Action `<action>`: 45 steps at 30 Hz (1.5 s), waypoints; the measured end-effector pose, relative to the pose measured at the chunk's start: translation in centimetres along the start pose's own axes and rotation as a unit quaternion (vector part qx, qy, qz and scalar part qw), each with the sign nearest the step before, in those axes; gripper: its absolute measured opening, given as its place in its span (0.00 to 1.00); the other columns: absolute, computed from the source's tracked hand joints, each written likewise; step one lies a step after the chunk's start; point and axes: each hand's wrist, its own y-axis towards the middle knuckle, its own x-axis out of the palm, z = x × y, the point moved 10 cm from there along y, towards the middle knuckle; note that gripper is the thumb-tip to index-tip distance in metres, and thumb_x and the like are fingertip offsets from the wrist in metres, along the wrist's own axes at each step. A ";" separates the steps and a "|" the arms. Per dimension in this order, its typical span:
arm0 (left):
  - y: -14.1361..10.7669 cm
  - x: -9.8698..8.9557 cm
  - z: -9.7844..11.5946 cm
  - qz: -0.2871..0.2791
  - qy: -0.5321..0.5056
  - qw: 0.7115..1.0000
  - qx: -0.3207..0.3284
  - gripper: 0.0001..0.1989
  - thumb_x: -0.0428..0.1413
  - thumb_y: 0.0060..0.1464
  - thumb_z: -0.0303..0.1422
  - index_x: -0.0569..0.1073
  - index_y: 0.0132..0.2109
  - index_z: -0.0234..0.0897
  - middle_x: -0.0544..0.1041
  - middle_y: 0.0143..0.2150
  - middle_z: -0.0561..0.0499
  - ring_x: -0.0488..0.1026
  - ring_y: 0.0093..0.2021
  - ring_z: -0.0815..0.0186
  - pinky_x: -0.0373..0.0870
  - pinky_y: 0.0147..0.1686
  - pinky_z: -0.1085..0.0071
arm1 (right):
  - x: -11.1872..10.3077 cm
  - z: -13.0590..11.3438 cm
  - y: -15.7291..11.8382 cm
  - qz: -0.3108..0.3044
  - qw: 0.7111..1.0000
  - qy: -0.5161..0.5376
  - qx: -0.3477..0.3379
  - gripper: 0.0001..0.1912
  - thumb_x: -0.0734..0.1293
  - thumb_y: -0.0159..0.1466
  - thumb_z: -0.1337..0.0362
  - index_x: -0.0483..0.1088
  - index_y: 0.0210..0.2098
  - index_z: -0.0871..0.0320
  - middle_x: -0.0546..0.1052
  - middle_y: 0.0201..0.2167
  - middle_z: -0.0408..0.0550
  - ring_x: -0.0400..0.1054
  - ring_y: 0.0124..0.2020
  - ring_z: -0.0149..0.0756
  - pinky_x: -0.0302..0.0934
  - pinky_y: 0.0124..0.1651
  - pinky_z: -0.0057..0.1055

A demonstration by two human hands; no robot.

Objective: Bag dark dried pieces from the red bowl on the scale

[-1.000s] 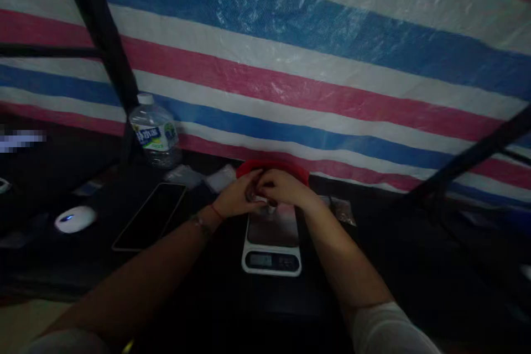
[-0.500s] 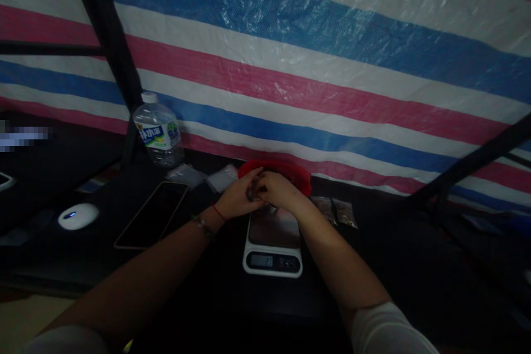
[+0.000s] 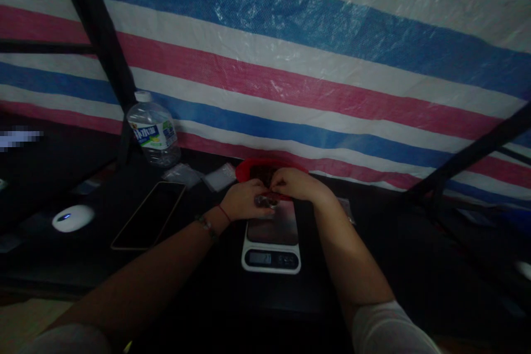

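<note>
My left hand (image 3: 243, 200) is curled around a small clear bag (image 3: 264, 199) just above the far edge of a white kitchen scale (image 3: 271, 239). My right hand (image 3: 295, 183) reaches over a red bowl (image 3: 248, 169) of dark bits behind the scale, fingers pinched together; what they pinch is too dim to tell. The scale's display is lit.
A dark phone (image 3: 150, 214) lies left of the scale, a white mouse (image 3: 73, 218) further left. A water bottle (image 3: 152, 129) stands by a black pole. Small clear bags (image 3: 220, 176) lie near the bowl. A striped tarp (image 3: 315, 66) forms the back wall.
My hands were clasped together over the bowl's front; now they have parted, the right one over the bowl, the left lower with the small bag above the scale.
</note>
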 end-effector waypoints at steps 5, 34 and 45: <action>0.2 0.3 0.7 -0.004 0.007 1.000 0.010 0.16 0.57 0.52 0.48 0.78 0.42 0.46 0.75 0.41 0.52 0.74 0.39 0.65 0.68 0.38 0.72 | -0.5 4.5 1.0 0.084 0.991 -0.058 0.090 0.15 0.61 0.61 0.71 0.78 0.42 0.59 0.80 0.42 0.51 0.72 0.43 0.38 0.61 0.46 0.28; 0.7 -0.3 -4.3 0.062 0.015 0.992 -0.109 0.16 0.54 0.54 0.44 0.76 0.44 0.40 0.78 0.43 0.46 0.75 0.43 0.59 0.70 0.40 0.68 | 1.2 7.6 2.9 0.132 0.985 0.013 0.114 0.12 0.69 0.56 0.72 0.78 0.40 0.59 0.81 0.39 0.49 0.74 0.40 0.36 0.63 0.43 0.27; 1.0 -0.3 -4.4 0.047 0.025 0.990 -0.131 0.17 0.53 0.55 0.45 0.76 0.45 0.40 0.77 0.44 0.45 0.75 0.42 0.59 0.70 0.36 0.68 | 0.3 2.6 2.8 0.147 0.984 0.089 0.038 0.10 0.68 0.57 0.72 0.78 0.38 0.59 0.80 0.37 0.47 0.73 0.38 0.34 0.63 0.41 0.27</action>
